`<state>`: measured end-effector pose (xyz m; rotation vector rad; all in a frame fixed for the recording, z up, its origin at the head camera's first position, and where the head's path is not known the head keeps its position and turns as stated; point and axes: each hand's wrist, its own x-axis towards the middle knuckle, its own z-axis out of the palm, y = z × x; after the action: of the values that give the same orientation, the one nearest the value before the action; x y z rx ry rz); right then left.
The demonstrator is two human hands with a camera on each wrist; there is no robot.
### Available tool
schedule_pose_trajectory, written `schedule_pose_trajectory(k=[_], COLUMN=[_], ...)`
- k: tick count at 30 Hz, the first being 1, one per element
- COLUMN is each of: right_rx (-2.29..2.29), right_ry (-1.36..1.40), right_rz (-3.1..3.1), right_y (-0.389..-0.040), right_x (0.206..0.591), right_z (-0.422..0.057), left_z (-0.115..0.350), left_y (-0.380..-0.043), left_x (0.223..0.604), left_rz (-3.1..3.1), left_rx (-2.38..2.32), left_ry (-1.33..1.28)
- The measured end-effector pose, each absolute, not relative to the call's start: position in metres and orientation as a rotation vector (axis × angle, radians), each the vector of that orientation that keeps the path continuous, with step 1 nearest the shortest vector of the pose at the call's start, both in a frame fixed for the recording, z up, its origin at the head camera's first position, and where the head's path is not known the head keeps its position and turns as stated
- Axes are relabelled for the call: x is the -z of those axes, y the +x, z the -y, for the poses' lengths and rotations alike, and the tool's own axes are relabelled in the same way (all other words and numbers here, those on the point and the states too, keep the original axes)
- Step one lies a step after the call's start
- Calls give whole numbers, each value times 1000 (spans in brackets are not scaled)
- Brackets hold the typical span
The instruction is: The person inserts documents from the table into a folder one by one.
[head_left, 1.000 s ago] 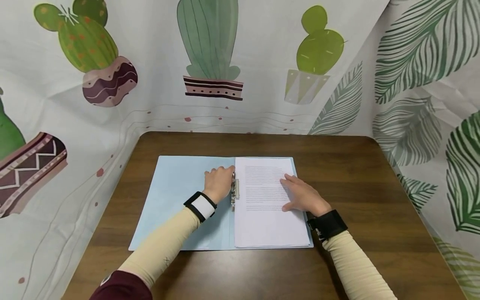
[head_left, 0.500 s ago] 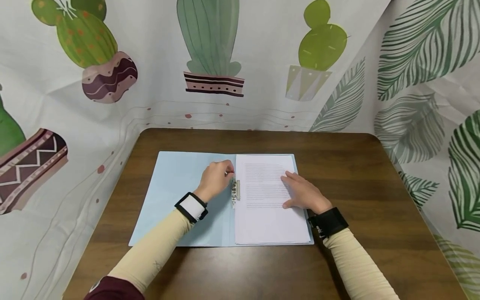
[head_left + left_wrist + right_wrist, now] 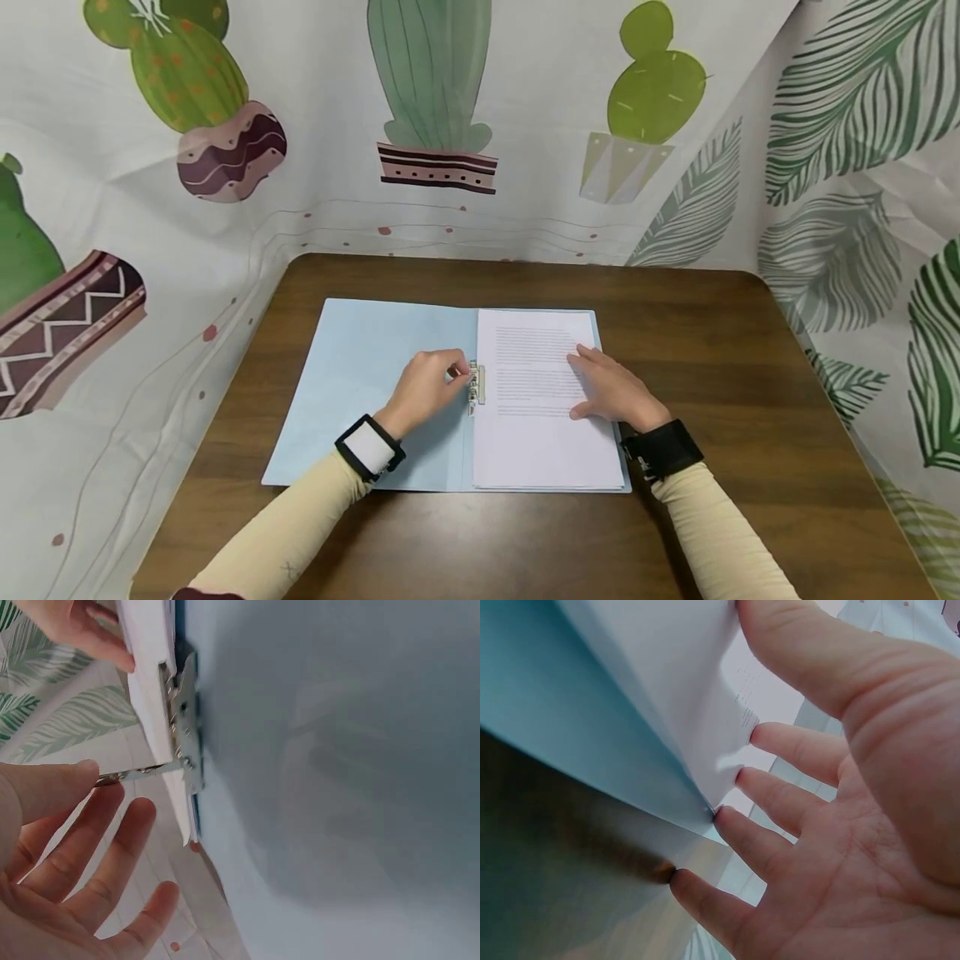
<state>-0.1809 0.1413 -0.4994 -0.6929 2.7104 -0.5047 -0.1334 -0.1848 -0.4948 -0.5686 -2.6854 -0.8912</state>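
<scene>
A light blue folder point(image 3: 375, 333) lies spread on the table, with a stack of printed white paper point(image 3: 547, 454) on its right side. At the stack's left edge, along the spine, sits a metal lever clip point(image 3: 189, 727). My left hand point(image 3: 426, 390) pinches the clip's thin metal lever point(image 3: 139, 773) between thumb and index finger; the lever sticks out from the clip. The other left fingers are loosely spread. My right hand point(image 3: 618, 393) rests with spread fingers on the paper's right edge, and in the right wrist view its little fingertip touches the table.
The brown wooden table point(image 3: 697, 333) surrounds the folder. Behind it hangs a white cloth point(image 3: 540, 225) printed with cacti and leaves. Both wrists carry black straps.
My left hand has come back toward me along the spine, from the clip's far end to beside its middle, swinging the lever. The right hand stays on the paper.
</scene>
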Motion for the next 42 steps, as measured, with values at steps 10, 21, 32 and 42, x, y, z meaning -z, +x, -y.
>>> schedule_pose_trajectory(k=[10, 21, 32, 42], right_rx=[525, 534, 538, 535], right_ry=[-692, -672, -696, -685], right_rz=[-2716, -2715, -2725, -2720], right_y=[-178, -175, -176, -177], right_x=[502, 502, 501, 498], right_z=[-141, -140, -139, -140], left_z=[189, 197, 195, 193], left_y=[-119, -133, -147, -148], left_x=[503, 501, 493, 505], left_rz=[2698, 2814, 3123, 3221], left_rx=[911, 1309, 941, 714], left_ry=[-615, -503, -517, -493])
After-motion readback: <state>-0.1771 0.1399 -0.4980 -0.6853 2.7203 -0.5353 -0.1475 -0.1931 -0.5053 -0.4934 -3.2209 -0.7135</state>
